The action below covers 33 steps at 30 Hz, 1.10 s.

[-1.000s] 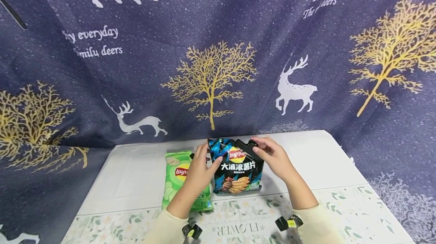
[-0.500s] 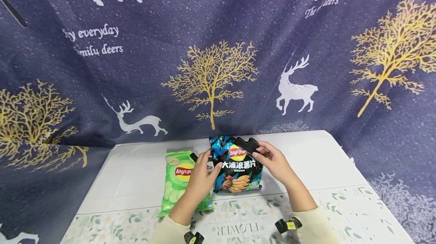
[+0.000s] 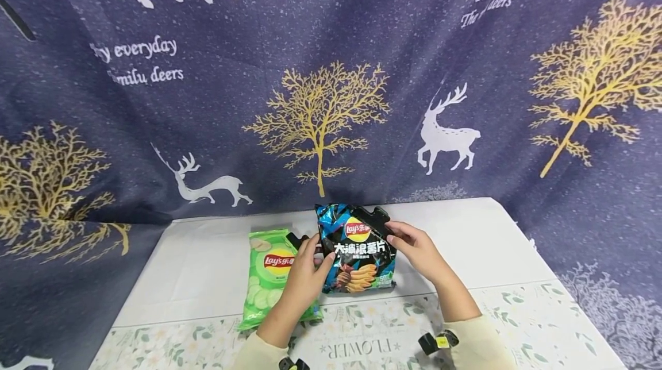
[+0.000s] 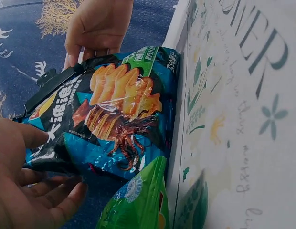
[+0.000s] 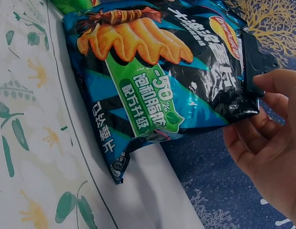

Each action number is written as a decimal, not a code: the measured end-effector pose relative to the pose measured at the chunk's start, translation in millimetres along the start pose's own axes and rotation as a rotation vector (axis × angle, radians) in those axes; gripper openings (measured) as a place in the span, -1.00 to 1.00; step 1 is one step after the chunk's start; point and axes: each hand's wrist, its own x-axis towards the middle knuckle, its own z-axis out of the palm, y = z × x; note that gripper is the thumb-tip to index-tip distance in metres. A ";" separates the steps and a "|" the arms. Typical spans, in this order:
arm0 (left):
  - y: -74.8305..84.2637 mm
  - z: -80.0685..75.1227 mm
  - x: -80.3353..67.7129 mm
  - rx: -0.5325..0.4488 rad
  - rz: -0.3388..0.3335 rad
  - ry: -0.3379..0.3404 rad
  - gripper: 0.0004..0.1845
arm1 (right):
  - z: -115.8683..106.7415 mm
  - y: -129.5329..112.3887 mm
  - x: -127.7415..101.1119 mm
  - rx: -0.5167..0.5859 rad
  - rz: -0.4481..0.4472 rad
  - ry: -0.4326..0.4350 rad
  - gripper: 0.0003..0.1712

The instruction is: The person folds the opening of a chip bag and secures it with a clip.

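Observation:
A black and blue bag of potato chips (image 3: pixel 357 266) stands upright at the table's middle, its front toward me. My left hand (image 3: pixel 301 269) grips its left edge, thumb on the front and fingers behind. Across the bag's upper right corner lies a black bag clip (image 3: pixel 376 219), seen as a dark bar in the right wrist view. My right hand (image 5: pixel 272 138) pinches the lower end of that clip, with its other fingers behind the bag's corner. A green chip bag (image 3: pixel 266 284) lies flat at the left, partly covered by my left hand and forearm.
Another black clip-like piece (image 3: pixel 295 240) shows by the green bag's upper right corner, partly behind my left fingers. The white table (image 3: pixel 465 243) has a floral front strip (image 3: pixel 522 312). A dark blue curtain (image 3: pixel 331 42) hangs right behind the table.
The black bag's top has risen slightly. My right fingers have slid from the clip's upper end down to its lower right end. The left hand keeps its grip.

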 end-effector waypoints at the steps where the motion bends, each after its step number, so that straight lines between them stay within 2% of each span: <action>1: -1.0 0.2 -0.3 -0.007 0.004 0.000 -0.32 | 0.1 0.4 0.2 -0.004 -0.003 0.004 -0.53; 6: -3.2 1.4 -0.6 -0.029 -0.004 -0.014 -0.31 | 0.0 2.3 1.6 -0.003 0.003 0.004 -0.53; 12: -2.9 2.7 1.0 -0.037 -0.038 -0.045 -0.26 | 1.7 6.2 4.1 0.073 0.009 0.020 -0.52; 17: -5.0 3.7 1.7 -0.036 -0.039 -0.075 -0.23 | 4.1 10.1 6.6 0.122 -0.011 0.038 -0.56; 25: -8.9 5.1 2.6 -0.054 -0.074 -0.105 -0.21 | 10.0 20.9 10.5 0.191 0.025 0.037 -0.55; 33: -9.6 5.4 1.9 -0.049 -0.085 -0.129 -0.19 | 13.6 25.9 11.7 0.215 0.024 0.046 -0.52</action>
